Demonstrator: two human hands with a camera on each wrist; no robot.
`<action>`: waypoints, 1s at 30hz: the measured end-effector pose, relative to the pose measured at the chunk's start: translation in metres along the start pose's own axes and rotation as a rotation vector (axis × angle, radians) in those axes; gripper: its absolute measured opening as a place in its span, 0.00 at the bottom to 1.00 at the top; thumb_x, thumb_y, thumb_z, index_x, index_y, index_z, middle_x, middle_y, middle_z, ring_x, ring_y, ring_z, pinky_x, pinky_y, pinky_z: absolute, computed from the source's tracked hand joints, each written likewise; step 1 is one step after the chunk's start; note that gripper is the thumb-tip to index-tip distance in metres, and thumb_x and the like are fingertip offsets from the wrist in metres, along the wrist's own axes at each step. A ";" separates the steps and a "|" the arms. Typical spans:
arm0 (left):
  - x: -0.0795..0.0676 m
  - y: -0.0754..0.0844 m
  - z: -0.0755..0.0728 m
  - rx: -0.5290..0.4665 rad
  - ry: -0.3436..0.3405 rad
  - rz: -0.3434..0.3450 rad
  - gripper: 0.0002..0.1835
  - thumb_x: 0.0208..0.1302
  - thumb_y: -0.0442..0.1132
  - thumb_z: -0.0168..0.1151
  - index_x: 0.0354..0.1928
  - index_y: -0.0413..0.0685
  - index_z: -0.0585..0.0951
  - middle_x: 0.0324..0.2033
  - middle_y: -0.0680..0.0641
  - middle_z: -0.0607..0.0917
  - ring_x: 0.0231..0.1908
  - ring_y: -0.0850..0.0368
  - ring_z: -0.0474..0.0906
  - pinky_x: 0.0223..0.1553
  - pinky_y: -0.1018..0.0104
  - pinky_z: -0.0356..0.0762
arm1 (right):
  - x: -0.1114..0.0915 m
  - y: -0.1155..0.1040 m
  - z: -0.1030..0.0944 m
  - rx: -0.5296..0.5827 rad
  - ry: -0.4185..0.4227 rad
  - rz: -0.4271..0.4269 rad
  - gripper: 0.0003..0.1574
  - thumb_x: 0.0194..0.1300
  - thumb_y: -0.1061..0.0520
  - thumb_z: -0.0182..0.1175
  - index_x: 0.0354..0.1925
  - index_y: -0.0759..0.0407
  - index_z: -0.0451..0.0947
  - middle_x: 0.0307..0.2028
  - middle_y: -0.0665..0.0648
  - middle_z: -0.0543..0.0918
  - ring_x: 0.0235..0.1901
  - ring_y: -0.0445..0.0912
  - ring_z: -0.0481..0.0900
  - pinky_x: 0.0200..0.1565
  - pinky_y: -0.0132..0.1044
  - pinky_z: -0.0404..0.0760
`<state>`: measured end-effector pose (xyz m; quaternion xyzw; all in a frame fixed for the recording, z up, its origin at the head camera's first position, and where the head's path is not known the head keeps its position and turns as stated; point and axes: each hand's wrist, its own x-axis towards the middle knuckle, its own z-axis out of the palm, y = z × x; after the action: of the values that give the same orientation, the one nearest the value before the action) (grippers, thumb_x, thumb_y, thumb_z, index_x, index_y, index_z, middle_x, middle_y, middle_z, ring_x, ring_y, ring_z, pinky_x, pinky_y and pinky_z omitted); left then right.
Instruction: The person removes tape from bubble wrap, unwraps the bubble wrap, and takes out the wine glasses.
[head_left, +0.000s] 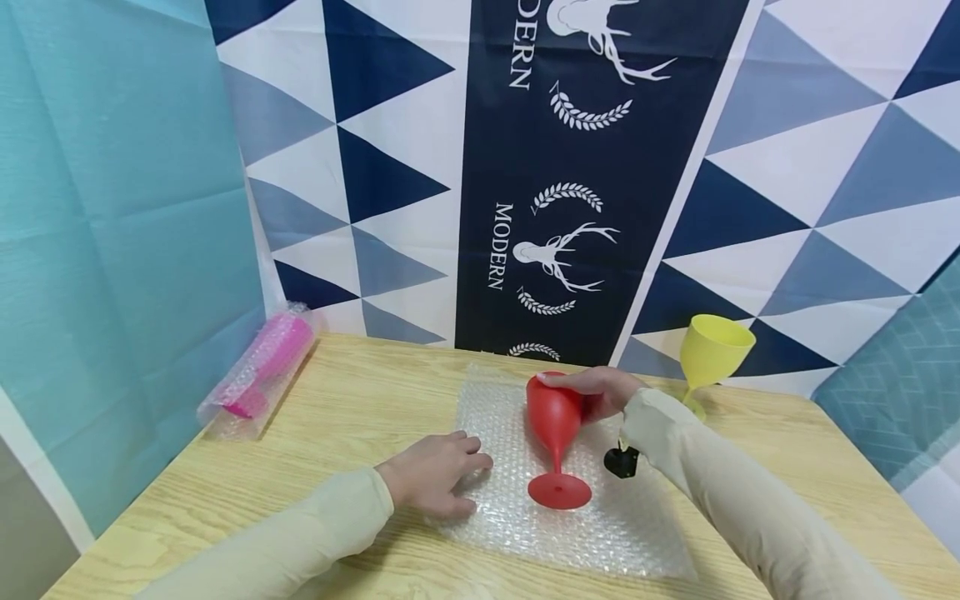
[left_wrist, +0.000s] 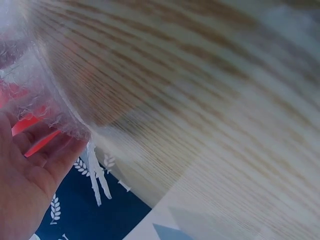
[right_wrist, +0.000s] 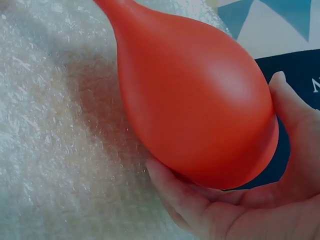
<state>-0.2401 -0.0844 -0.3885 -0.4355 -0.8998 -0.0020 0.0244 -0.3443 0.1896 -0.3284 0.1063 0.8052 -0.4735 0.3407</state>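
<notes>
A red plastic goblet (head_left: pixel 555 412) tilts over the sheet of bubble wrap (head_left: pixel 495 508), its round foot toward me. My right hand (head_left: pixel 600 390) grips the goblet around its bowl near the rim. The right wrist view shows the thumb on one side of the red bowl (right_wrist: pixel 200 95) and the fingers curled under the other. My left hand (head_left: pixel 438 472) lies at the left edge of the bubble wrap, fingers loosely extended over it. In the left wrist view, the wrap's edge (left_wrist: pixel 65 117) crosses the fingers of that hand (left_wrist: pixel 30 175).
A pink goblet (head_left: pixel 273 354) rolled in bubble wrap lies at the back left of the wooden table (head_left: pixel 360 392). At the back right stands a yellow goblet (head_left: pixel 712 354), behind my right forearm. A small black object (head_left: pixel 621 461) hangs by my right cuff. Patterned cloth (head_left: pixel 405 167) covers the wall behind.
</notes>
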 end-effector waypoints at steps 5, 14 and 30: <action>0.001 0.000 0.000 -0.009 -0.003 0.006 0.26 0.54 0.56 0.63 0.55 0.59 0.76 0.46 0.54 0.80 0.48 0.57 0.78 0.54 0.65 0.77 | 0.001 0.004 -0.002 0.057 -0.021 0.028 0.54 0.54 0.33 0.65 0.64 0.64 0.56 0.55 0.62 0.71 0.52 0.55 0.72 0.50 0.40 0.83; 0.001 0.001 0.000 -0.006 -0.009 -0.001 0.25 0.53 0.57 0.63 0.54 0.59 0.76 0.45 0.55 0.80 0.46 0.59 0.77 0.51 0.67 0.77 | -0.006 -0.001 -0.001 0.081 0.011 -0.001 0.50 0.57 0.37 0.64 0.64 0.63 0.55 0.57 0.62 0.70 0.52 0.55 0.71 0.48 0.41 0.83; -0.001 0.001 -0.004 -0.009 -0.002 0.014 0.25 0.53 0.55 0.63 0.53 0.58 0.76 0.41 0.55 0.79 0.42 0.60 0.75 0.47 0.68 0.77 | -0.026 0.002 -0.003 0.086 0.028 -0.102 0.47 0.60 0.39 0.60 0.63 0.66 0.56 0.53 0.60 0.72 0.48 0.51 0.74 0.45 0.36 0.84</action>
<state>-0.2382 -0.0845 -0.3844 -0.4417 -0.8969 -0.0057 0.0216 -0.3252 0.1969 -0.3121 0.0862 0.7931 -0.5230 0.3001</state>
